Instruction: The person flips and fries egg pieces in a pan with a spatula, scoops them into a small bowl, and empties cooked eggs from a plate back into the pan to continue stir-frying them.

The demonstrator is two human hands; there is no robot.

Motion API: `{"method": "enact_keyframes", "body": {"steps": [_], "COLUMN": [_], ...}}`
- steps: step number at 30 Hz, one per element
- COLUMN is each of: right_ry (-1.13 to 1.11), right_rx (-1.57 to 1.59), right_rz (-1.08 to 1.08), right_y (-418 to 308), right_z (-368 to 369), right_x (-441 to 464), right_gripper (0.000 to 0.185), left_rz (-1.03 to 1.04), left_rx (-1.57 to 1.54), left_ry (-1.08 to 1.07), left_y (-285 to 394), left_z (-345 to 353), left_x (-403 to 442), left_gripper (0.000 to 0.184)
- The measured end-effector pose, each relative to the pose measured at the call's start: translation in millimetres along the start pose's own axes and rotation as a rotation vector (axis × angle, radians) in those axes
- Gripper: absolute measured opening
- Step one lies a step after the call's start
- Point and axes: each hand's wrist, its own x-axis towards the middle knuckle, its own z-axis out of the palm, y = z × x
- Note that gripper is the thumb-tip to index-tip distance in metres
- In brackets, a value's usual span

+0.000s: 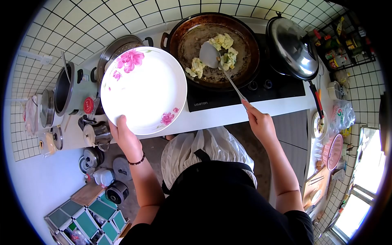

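Observation:
My left hand (125, 138) grips the near rim of a white plate (143, 92) with pink flowers, thumb on top. The plate hangs over the counter, left of a wide dark wok (183, 45), and its inside shows no food. In my right hand (260, 122) is the handle of a metal spatula (210, 55), fingers closed around it. The spatula's blade is inside the wok, among several clumps of yellowish-green cooked food (221, 41) that looks like egg. The wok stands on a black cooktop (228, 100).
A lidded pan (292, 47) with a long handle stands right of the wok. Left are a rice cooker (75, 92), a metal kettle (97, 134) and a steamer pot (118, 47) partly behind the plate. A pink basket (333, 152) and chopping board (315, 183) are on the right.

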Motion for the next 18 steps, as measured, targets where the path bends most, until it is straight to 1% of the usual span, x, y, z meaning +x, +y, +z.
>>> {"method": "enact_keyframes", "body": {"steps": [4, 7, 10, 13, 18], "right_ry": [0.056, 0.013, 0.041, 0.050, 0.040], "right_rx": [0.007, 0.000, -0.075, -0.036, -0.024], "right_rz": [-0.076, -0.086, -0.104, -0.094, -0.139], "right_y": [5, -1, -2, -3, -3], "right_z": [10, 8, 11, 12, 13], "right_x": [1, -1, -3, -2, -2], "right_gripper": [0.037, 0.037, 0.036, 0.036, 0.036], "left_rz": [-0.001, -0.003, -0.002, -0.001, -0.005], "left_rx": [0.001, 0.003, 0.008, 0.005, 0.004], "left_ry": [0.010, 0.009, 0.006, 0.005, 0.015], "left_y": [0, -2, -2, -2, 0], "left_z": [-2, -3, -3, -4, -2], "left_x": [1, 2, 3, 3, 4], "left_gripper": [0.051, 0.051, 0.051, 0.050, 0.050]}}
